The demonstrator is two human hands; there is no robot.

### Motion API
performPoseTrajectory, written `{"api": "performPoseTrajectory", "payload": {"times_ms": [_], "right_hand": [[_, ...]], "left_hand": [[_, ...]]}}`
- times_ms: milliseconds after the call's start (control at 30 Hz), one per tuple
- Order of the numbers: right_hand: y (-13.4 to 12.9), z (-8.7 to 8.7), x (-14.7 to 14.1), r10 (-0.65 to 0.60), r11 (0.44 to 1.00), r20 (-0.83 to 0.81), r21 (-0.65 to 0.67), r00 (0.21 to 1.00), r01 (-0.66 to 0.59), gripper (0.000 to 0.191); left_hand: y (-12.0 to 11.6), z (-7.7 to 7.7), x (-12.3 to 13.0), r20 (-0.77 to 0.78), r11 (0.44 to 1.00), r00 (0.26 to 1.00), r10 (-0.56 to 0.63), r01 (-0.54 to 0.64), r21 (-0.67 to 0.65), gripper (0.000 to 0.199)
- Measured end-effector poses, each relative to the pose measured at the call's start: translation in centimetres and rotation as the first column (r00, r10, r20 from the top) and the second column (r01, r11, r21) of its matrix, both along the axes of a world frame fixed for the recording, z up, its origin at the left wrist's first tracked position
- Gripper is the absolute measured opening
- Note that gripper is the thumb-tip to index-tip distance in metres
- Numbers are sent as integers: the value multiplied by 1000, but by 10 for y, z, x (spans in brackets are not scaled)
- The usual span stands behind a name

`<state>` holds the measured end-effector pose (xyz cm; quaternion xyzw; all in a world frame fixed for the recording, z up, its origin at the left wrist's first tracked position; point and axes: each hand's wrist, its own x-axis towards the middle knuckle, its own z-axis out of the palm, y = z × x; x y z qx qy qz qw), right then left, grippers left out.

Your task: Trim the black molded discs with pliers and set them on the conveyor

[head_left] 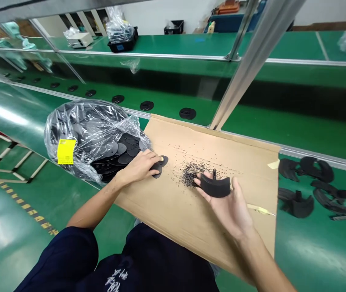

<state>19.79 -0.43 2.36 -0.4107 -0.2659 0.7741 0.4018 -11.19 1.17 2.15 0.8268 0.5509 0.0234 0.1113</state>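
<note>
My right hand (229,209) holds a curved black plastic piece (215,186) above a cardboard sheet (167,213), palm turned up. A short post rises behind the piece's curved wall. My left hand (141,165) is closed on a flat black disc (157,165) at the sheet's left side; the fingers partly hide it. Beside that hand lies a clear plastic bag (89,125), its mouth open towards me, with many flat black discs (116,151) inside. Tiny black pellets (191,172) are heaped and scattered on the cardboard between my hands.
More curved black pieces (316,168) lie on the green bench to the right. A row of black round parts (147,106) runs along the belt behind. A slanted metal post (246,69) stands at the cardboard's back edge. A yellow label (66,151) sticks to the bag.
</note>
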Motion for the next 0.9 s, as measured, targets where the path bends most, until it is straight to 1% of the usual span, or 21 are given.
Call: {"api": "performPoseTrajectory", "payload": {"times_ms": [67, 100, 200, 267, 433, 500, 600, 667, 700, 733, 767, 800, 867, 900], "right_hand": [[-2, 1, -1, -5, 999, 56, 32, 998, 3, 36], [-3, 2, -2, -10, 999, 77, 38, 997, 7, 32], [-6, 3, -3, -31, 999, 110, 31, 993, 28, 37], [-8, 2, -2, -16, 1000, 134, 23, 991, 13, 41], [-10, -5, 2, -1, 997, 212, 70, 977, -14, 48], [-10, -8, 2, 0, 996, 227, 83, 974, -19, 49], [-11, -12, 1, 13, 995, 257, 95, 966, -39, 51], [-11, -15, -1, 22, 991, 289, 120, 957, -59, 52], [-11, -15, -1, 30, 988, 307, 138, 951, -76, 51], [-11, -16, -1, 37, 984, 323, 155, 946, -92, 50], [-11, -16, -1, 43, 980, 335, 170, 941, -105, 50], [-12, -16, 0, 49, 977, 342, 177, 939, -115, 50], [-13, -16, 1, 59, 976, 344, 176, 937, -126, 51], [-13, -16, 1, 60, 977, 342, 173, 938, -126, 51]], "left_hand": [[-2, -3, -1, -37, 999, 999, -10, 9, -36, 43], [-1, -4, 0, -53, 999, 999, -10, 8, -47, 44], [2, -6, -1, -71, 997, 997, -9, 3, -74, 36], [3, -6, -4, -48, 996, 999, -4, 0, -84, 29], [-5, -5, -13, 20, 1000, 999, 25, -26, 10, 24], [-7, -8, -11, 25, 999, 999, 24, -25, 38, 19], [-4, -18, -3, 43, 998, 998, 51, -53, 46, 13], [1, -25, 2, 114, 996, 991, 71, -77, 50, 15], [3, -27, 3, 185, 994, 979, 82, -94, 58, 16], [6, -29, 3, 278, 991, 956, 97, -120, 67, 16], [7, -31, 2, 387, 985, 914, 119, -157, 69, 14], [9, -32, 1, 503, 977, 851, 150, -205, 57, 13], [11, -33, -4, 699, 952, 678, 227, -305, -14, 15], [12, -34, -6, 767, 937, 585, 263, -345, -58, 19]]}}
